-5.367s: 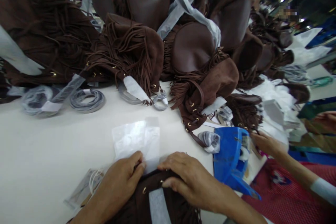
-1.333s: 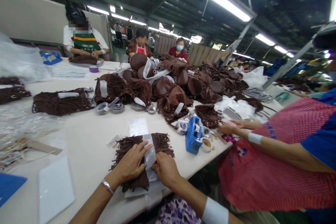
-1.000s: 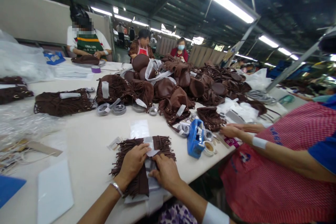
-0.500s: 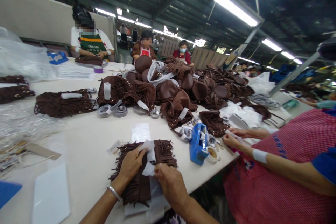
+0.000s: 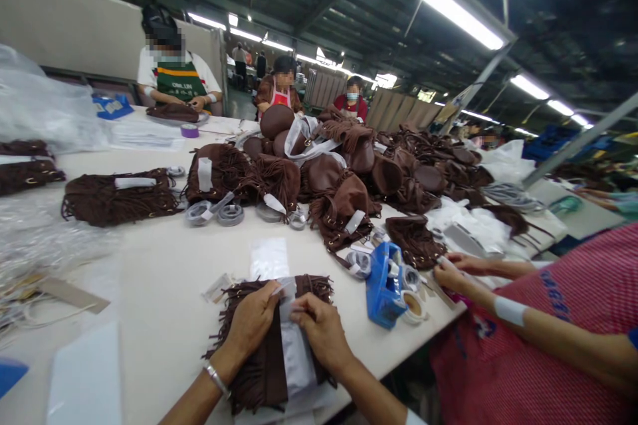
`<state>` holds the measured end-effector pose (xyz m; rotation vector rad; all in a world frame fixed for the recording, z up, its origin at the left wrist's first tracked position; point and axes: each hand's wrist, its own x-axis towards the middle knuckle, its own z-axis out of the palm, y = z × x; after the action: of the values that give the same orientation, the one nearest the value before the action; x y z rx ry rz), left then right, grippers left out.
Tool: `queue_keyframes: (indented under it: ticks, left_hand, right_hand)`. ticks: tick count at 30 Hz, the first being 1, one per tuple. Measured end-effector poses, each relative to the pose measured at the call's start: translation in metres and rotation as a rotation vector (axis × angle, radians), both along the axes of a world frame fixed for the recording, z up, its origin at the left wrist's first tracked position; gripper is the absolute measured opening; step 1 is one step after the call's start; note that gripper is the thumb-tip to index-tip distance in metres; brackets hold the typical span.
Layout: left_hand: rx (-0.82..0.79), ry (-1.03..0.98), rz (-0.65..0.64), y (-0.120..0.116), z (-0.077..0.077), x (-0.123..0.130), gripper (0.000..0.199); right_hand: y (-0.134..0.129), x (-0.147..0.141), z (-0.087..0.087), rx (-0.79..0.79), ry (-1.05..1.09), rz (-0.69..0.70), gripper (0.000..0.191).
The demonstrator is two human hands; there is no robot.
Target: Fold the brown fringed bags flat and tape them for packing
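On the table in front of me lies a dark brown fringed bag [image 5: 266, 372], its tassels spreading to both sides. A strip of thin white wrapping paper [image 5: 298, 358] runs down its middle. My left hand [image 5: 254, 319] rests over the bag's left part, thumb and fingers closed on the upper end of the paper. My right hand [image 5: 321, 335] is closed in a pinch at the paper's right edge; its fingertips partly hide what they grip. Under the bag, a clear plastic sheet [image 5: 312, 402] shows at the near edge.
Beyond the bag lies a white packet [image 5: 269, 257]. To the right stand a blue tape dispenser [image 5: 383, 285] and a tape roll [image 5: 413, 307]. Brown bags [image 5: 323, 176] are heaped across the table's far side. A co-worker's arm [image 5: 538, 325] reaches in from the right.
My right hand has moved slightly up along the paper. The loose white flap by its fingers is gone from sight, and the paper now lies smoother down the bag. The view has shifted slightly.
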<state>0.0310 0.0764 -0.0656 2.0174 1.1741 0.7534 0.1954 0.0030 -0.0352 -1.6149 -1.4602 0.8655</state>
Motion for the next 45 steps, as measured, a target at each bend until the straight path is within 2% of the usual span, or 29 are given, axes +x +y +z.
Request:
queue_keyframes:
  ticks: [3,7,13,21,29,33,39,45]
  left_hand:
    - [0.001,-0.002,-0.007,0.0,-0.001,0.0,0.033]
    - [-0.007,-0.016,-0.012,0.0,0.0,0.001,0.032]
    - [-0.021,-0.024,-0.027,0.0,-0.004,0.001,0.032]
    - [-0.01,-0.015,-0.033,0.0,-0.004,0.001,0.028]
    - [0.059,-0.028,-0.044,-0.007,-0.007,0.004,0.025]
    - [0.167,-0.006,-0.078,-0.018,-0.013,0.004,0.024]
    - [0.248,0.061,-0.1,-0.03,-0.022,0.0,0.023]
    - [0.322,0.163,-0.174,-0.036,-0.015,-0.002,0.026]
  right_hand:
    - [0.005,0.002,-0.002,-0.028,-0.035,0.026,0.012]
    - [0.009,0.006,-0.006,0.014,-0.119,0.048,0.011]
    - [0.019,0.009,-0.016,-0.127,-0.184,-0.019,0.008]
    - [0.026,0.012,-0.02,-0.166,-0.192,-0.025,0.0]
    - [0.042,0.018,-0.025,-0.313,-0.212,-0.011,0.024]
    - [0.041,0.019,-0.028,-0.26,-0.268,-0.006,0.027]
    - [0.038,0.021,-0.032,-0.152,-0.273,0.032,0.013]
    - [0.042,0.026,-0.036,-0.141,-0.264,0.065,0.014]
